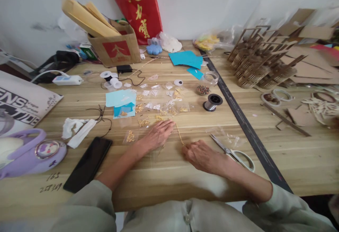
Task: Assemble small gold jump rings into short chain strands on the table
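On a pale-brown wooden desk (148, 184), the right hand (200, 156) had a narrow, pinching grip; the left hand's (160, 133) could not be told. Flat, clear packets of gold-coloured pieces (143, 123) lay nearby, probably for easy reach. Between the hands ran a thin gold-coloured chain (179, 134), held by the right, apparently for straightness.

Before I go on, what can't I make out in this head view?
Head view, hidden: the fingertips of the right hand and their exact grip on the gold chain, behind its curled fingers.
Head view, hidden: whatever lies under the left hand, covered by the hand itself.
Head view, too small: the exact shapes of the gold pieces.
Head view, cut off: part of the purple object, by the left edge.
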The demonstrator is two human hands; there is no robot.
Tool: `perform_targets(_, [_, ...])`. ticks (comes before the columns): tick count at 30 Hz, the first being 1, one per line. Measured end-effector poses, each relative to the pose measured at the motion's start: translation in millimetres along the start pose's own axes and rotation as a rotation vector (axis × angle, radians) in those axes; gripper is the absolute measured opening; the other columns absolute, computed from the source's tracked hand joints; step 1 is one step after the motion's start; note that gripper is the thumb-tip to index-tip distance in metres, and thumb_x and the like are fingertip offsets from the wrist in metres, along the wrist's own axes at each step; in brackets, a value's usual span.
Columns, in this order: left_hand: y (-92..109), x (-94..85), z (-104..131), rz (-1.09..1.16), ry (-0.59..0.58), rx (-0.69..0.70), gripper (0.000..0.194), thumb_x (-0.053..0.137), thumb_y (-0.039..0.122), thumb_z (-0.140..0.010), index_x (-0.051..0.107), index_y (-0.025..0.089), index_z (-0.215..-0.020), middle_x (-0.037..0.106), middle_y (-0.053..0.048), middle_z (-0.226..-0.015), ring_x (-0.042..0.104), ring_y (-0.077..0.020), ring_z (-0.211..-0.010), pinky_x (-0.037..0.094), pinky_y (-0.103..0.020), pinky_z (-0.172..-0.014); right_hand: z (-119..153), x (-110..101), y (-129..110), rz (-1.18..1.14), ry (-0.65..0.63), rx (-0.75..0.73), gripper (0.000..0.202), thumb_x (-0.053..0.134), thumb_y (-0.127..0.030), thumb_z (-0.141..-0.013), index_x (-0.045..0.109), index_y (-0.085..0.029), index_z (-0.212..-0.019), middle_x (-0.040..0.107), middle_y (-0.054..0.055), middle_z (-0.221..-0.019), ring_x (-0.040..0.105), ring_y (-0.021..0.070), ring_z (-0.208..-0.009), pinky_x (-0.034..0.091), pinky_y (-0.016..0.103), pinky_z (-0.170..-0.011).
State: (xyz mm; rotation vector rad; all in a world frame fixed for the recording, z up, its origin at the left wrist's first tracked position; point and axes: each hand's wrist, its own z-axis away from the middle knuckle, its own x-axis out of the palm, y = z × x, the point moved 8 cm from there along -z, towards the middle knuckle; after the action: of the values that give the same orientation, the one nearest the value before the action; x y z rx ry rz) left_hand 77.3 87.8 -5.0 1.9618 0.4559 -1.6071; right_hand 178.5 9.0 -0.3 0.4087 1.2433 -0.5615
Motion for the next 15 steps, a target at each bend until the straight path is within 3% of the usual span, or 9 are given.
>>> perform_targets(4, [-3.0,-4.5,-1.8,0.006,0.043,0.008,0.036,0.031,0.017,-0.097,0.043,0.012,-0.130,0.051,-0.013,-0.136,0.041,-0.0203,-0.133,0.034,-0.037,-0.108,-4.7,1.7,0.1,-0.034,-0.014,-0.001,0.014,0.044,-0.007,-0.086,0.054,-0.014,-0.093,0.060,0.008,-0.084,0.056,0.0195,-0.077,0.032,0.032,-0.065])
perform_targets(8, [-3.8,-8.4,-1.0,0.074,0.082,0.009,0.031,0.034,0.018,-0.097,0.047,0.012,-0.124,0.053,-0.014,-0.133,0.042,-0.0210,-0.132,0.037,-0.038,-0.107,-2.1,-20.2,-0.9,-0.153,-0.036,0.016,0.013,0.045,-0.010,-0.088,0.058,-0.013,-0.091,0.062,0.009,-0.084,0.058,0.0194,-0.075,0.035,0.030,-0.065])
perform_targets(11, [-4.4,-13.0,1.2,0.138,0.110,0.009,0.022,0.035,0.018,-0.096,0.054,0.015,-0.108,0.053,-0.013,-0.133,0.041,-0.0212,-0.132,0.037,-0.040,-0.108,6.4,-62.4,-9.1,-0.459,0.021,-0.054,0.018,0.044,-0.020,-0.094,0.061,-0.013,-0.090,0.063,0.007,-0.084,0.059,0.0173,-0.075,0.039,0.029,-0.068])
perform_targets(13, [-7.1,-17.9,3.7,0.179,0.140,-0.012,0.020,0.036,0.018,-0.096,0.055,0.016,-0.097,0.053,-0.012,-0.133,0.042,-0.0208,-0.131,0.037,-0.041,-0.108,14.3,-97.6,-20.2,-0.790,0.105,-0.204,0.021,0.045,-0.025,-0.095,0.061,-0.016,-0.105,0.064,0.006,-0.092,0.060,0.0146,-0.080,0.043,0.026,-0.072])
perform_targets(15, [-12.5,-22.9,6.7,0.219,0.179,-0.062,0.017,0.038,0.019,-0.095,0.055,0.017,-0.094,0.052,-0.012,-0.132,0.044,-0.0213,-0.129,0.037,-0.043,-0.108,25.2,-130.3,-33.5,-1.138,0.196,-0.432,0.031,0.044,-0.035,-0.096,0.064,-0.013,-0.104,0.066,0.008,-0.090,0.061,0.0129,-0.080,0.046,0.023,-0.073])
